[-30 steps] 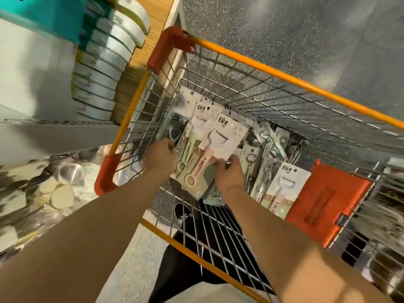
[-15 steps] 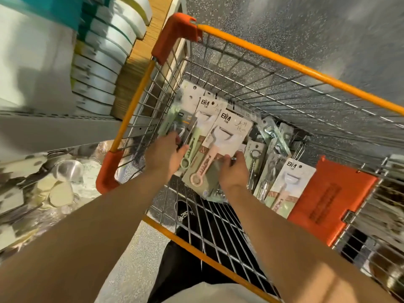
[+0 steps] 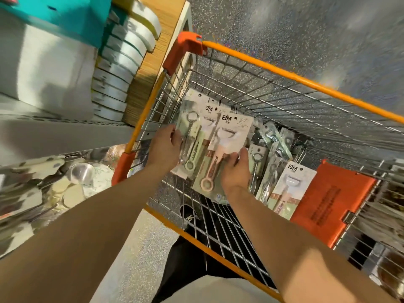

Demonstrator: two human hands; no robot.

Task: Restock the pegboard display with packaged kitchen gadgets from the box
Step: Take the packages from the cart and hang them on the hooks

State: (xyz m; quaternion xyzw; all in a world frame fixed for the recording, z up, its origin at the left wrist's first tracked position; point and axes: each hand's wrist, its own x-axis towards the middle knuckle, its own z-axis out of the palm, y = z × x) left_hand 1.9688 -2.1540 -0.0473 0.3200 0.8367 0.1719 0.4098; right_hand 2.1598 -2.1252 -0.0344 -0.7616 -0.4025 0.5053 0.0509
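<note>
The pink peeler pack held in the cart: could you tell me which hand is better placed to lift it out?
Probably the right hand: it pinches the pink peeler pack near its middle, while the left hand grips the corkscrew pack beside it.

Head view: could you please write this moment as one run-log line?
stage: picking stock | left hand: grips corkscrew pack | right hand: pinches pink peeler pack | location: over wire cart
</note>
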